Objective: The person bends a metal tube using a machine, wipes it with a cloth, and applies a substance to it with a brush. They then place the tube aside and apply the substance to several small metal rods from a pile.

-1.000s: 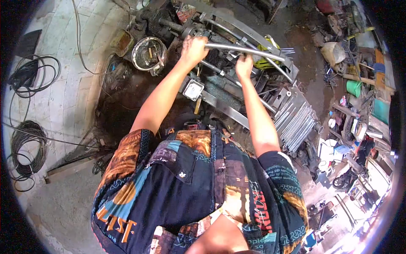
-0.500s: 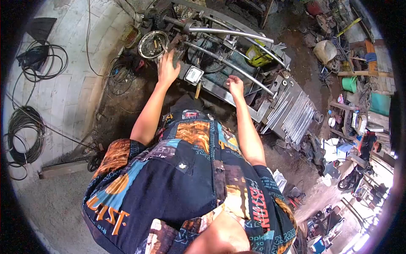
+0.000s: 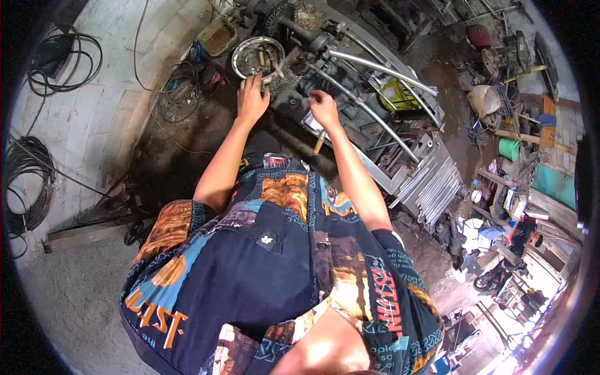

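Note:
My left hand (image 3: 252, 100) reaches forward with its fingers extended, fingertips right at the near edge of a round metal wheel (image 3: 235, 60) with a bright rim. A short light-coloured handle (image 3: 269, 79) lies just beyond those fingers. My right hand (image 3: 324, 109) is over the near side of a lathe-like machine, its fingers curled in; what they hold, if anything, I cannot tell. Under this hand sits a pale square block (image 3: 309, 121), mostly covered. A wooden handle (image 3: 319, 142) sticks out below it. Long shiny rods (image 3: 369, 107) run along the machine to the right.
Several thin metal bars (image 3: 437, 190) lie on a plate at the machine's right end. A yellow-green container (image 3: 400, 95) sits behind the rods. Coiled cable (image 3: 32, 181) lies on the floor at left. A green bucket (image 3: 508, 149) and scattered parts are farther right.
My right hand has moved left and forward, now covering most of the pale square block. My left hand stays by the wheel. The view has shifted, moving the machine rightward in it.

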Demonstrator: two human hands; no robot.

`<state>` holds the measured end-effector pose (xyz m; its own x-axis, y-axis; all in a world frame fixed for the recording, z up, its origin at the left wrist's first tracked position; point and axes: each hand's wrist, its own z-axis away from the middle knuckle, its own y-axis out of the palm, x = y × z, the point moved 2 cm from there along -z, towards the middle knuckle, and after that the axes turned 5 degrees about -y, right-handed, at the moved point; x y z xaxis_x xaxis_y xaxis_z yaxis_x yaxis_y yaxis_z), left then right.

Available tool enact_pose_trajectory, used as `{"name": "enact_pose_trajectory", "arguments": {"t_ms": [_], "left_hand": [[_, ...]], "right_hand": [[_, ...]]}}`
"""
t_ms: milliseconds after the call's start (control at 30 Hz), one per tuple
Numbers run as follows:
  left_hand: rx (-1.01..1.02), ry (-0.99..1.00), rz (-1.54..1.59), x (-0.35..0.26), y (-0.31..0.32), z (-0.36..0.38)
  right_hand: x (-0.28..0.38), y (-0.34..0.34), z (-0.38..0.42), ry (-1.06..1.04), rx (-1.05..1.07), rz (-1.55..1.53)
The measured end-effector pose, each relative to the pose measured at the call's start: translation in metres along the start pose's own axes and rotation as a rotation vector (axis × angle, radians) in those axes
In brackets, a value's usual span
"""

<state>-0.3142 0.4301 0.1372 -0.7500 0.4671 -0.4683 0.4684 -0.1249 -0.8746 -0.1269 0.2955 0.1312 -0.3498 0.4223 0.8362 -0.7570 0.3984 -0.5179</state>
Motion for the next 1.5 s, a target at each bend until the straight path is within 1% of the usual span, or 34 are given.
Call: {"name": "enact_pose_trajectory", "arguments": {"t_ms": [67,133,200,267,367,400,433,467,533,567,600,667,700,733,800,833,867,933,1000,1067,1100,1167,1300,1400,1467,1500], "left_hand": [[0.034,0.007,-0.006,0.015,-0.005,-0.015],[0.065,-0.012,0.009,0.023,0.001,-0.026],[0.098,-0.026,0.025,0.04,-0.007,-0.044],[0.196,-0.025,0.016,0.045,-0.017,-0.056],[0.254,-0.014,0.041,0.052,-0.02,-0.07],[0.273,-0.011,0.061,0.056,-0.02,-0.075],[0.297,-0.007,0.064,0.06,-0.022,-0.08],[0.304,0.001,0.071,0.063,-0.021,-0.083],[0.222,0.067,0.11,0.069,-0.02,-0.09],[0.228,0.071,0.122,0.073,-0.019,-0.092],[0.23,0.076,0.126,0.075,-0.018,-0.095],[0.24,0.076,0.139,0.082,-0.015,-0.096],[0.279,0.057,0.144,0.084,-0.017,-0.098],[0.283,0.059,0.145,0.086,-0.017,-0.1],[0.302,0.069,0.17,0.09,-0.018,-0.103],[0.311,0.07,0.168,0.09,-0.016,-0.102],[0.301,0.087,0.162,0.09,-0.015,-0.103],[0.296,0.107,0.156,0.091,-0.013,-0.107],[0.299,0.135,0.127,0.09,-0.009,-0.11],[0.286,0.158,0.128,0.087,-0.005,-0.112],[0.267,0.179,0.126,0.087,-0.006,-0.114],[0.275,0.169,0.135,0.087,-0.006,-0.115],[0.255,0.153,0.158,0.084,-0.01,-0.112],[0.241,0.165,0.167,0.085,-0.016,-0.105],[0.268,0.14,0.199,0.085,-0.017,-0.102],[0.297,0.113,0.227,0.088,-0.016,-0.1]], "right_hand": [[0.023,0.029,-0.032,-0.043,0.09,0.035],[0.042,0.049,-0.057,-0.165,0.067,0.213],[0.07,0.071,-0.076,-0.141,0.077,0.279],[0.086,0.086,-0.089,-0.053,0.083,0.482],[0.051,0.109,-0.108,-0.037,0.064,0.558],[0.056,0.111,-0.11,-0.028,0.053,0.59],[0.058,0.109,-0.109,0.02,0.102,0.572],[0.06,0.105,-0.105,0.03,0.095,0.577],[0.06,0.099,-0.101,-0.003,0.112,0.507],[0.059,0.095,-0.096,-0.042,0.128,0.521],[0.061,0.092,-0.09,-0.038,0.123,0.524],[0.063,0.089,-0.077,0.067,0.144,0.545],[0.063,0.087,-0.072,0.035,0.188,0.488],[0.062,0.085,-0.069,0.039,0.187,0.488],[0.058,0.082,-0.058,0.182,0.197,0.593],[0.052,0.082,-0.054,0.142,0.123,0.57],[0.049,0.082,-0.049,0.151,0.124,0.565],[0.051,0.08,-0.042,0.067,0.012,0.576],[0.052,0.079,-0.041,0.091,0.009,0.572],[0.061,0.074,-0.039,-0.089,-0.138,0.459],[0.065,0.072,-0.037,-0.088,-0.139,0.459],[0.069,0.073,-0.032,0.002,0.025,0.501],[0.061,0.072,-0.031,-0.018,0.035,0.476],[0.061,0.072,-0.024,0.024,0.074,0.456],[0.066,0.07,-0.025,0.009,-0.001,0.518],[0.066,0.071,-0.025,0.008,0.001,0.516]]}}
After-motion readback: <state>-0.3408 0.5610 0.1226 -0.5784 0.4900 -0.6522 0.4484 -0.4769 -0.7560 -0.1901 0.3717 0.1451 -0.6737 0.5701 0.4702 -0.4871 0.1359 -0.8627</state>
